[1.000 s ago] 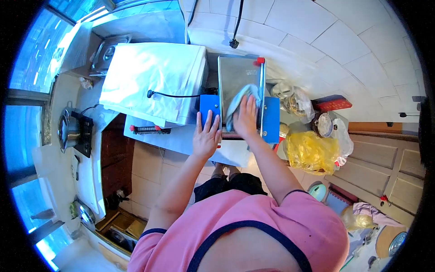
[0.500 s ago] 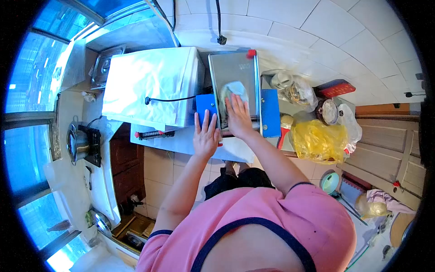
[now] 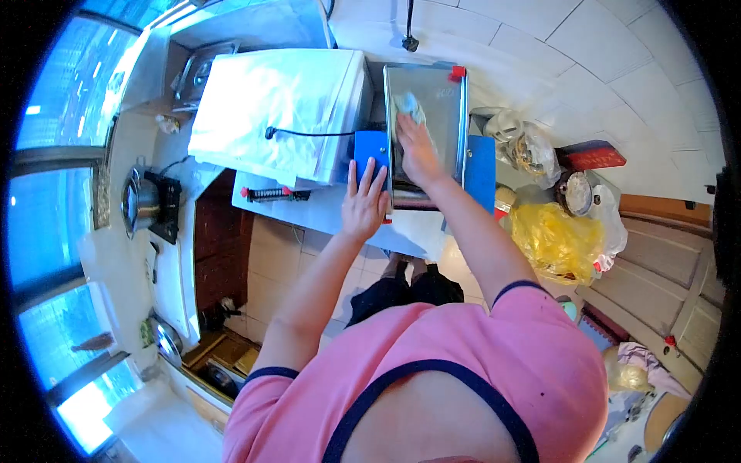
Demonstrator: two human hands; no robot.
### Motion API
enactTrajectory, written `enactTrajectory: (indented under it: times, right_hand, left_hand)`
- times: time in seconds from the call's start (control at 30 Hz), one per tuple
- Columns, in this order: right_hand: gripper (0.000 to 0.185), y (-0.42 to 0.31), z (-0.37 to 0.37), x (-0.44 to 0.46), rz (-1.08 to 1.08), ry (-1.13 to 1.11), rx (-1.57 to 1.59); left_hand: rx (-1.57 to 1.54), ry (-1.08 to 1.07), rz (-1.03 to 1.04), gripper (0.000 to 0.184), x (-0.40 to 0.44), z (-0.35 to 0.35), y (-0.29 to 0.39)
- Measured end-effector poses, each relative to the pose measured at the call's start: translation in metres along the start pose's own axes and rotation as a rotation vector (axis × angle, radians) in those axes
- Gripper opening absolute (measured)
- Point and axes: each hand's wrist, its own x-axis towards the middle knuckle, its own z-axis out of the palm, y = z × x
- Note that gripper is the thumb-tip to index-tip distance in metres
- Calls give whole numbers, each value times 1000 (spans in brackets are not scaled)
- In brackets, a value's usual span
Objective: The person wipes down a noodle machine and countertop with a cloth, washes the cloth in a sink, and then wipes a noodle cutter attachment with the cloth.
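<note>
A metal appliance with a flat, shiny top plate [image 3: 444, 85] stands on the table between two blue side panels. My right hand [image 3: 419, 154] presses a pale blue-white cloth [image 3: 409, 106] onto the left part of this plate, fingers close together over it. Part of the cloth is hidden beneath the hand. With fingers stretched out, my left hand [image 3: 365, 207] rests against the left blue panel [image 3: 370, 143], holding nothing. The right blue panel [image 3: 481, 166] lies just beyond my right forearm.
A large box under white sheeting [image 3: 274, 100] stands to the left, a black cable [image 3: 312, 133] across it. In front of it lies a black slotted part with red ends [image 3: 274, 194]. Right are a yellow plastic bag [image 3: 552, 235] and a red object [image 3: 593, 158]. A pot [image 3: 143, 202] sits far left.
My right hand has slid the cloth leftward and farther from me on the plate. My left hand stays at the left blue panel. The whole view has shifted slightly.
</note>
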Motion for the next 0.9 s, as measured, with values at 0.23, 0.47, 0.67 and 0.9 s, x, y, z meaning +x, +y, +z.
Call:
enactTrajectory:
  times: [0.23, 0.47, 0.67, 0.9]
  right_hand:
    - [25, -51, -70, -65, 126, -461, 234]
    - [28, -87, -114, -41, 599, -293, 727]
    - [39, -87, -13, 1, -82, -79, 43]
    - [39, -121, -17, -91, -328, -234, -4]
  left_hand:
    - [58, 6, 15, 50, -5, -5, 2]
    - [-419, 219, -377, 58, -44, 25, -33]
    - [-970, -23, -755, 47, -68, 34, -37]
    - [-1670, 32, -1069, 56, -83, 24, -43]
